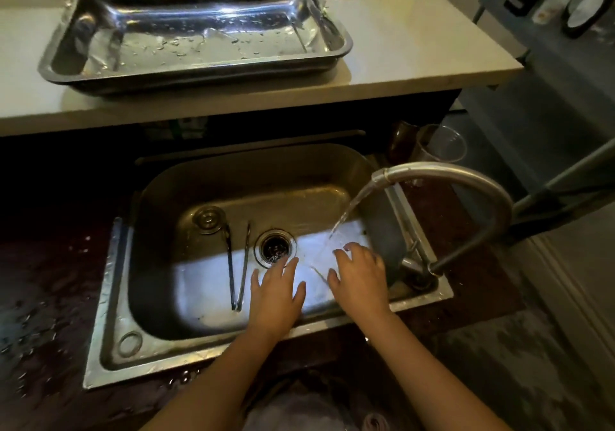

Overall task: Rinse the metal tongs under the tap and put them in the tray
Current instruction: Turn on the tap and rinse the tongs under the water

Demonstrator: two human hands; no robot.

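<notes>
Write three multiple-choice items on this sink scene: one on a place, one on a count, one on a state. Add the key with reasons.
1. Where do the metal tongs lie?
A. in the tray
B. on the sink floor
C. in the left hand

2. How many hands are over the sink?
A. none
B. one
C. two

3. The tap is:
A. running
B. off
C. removed

Key: B, they rest left of the drain; C, left hand and right hand both show; A, water streams from its spout.
</notes>
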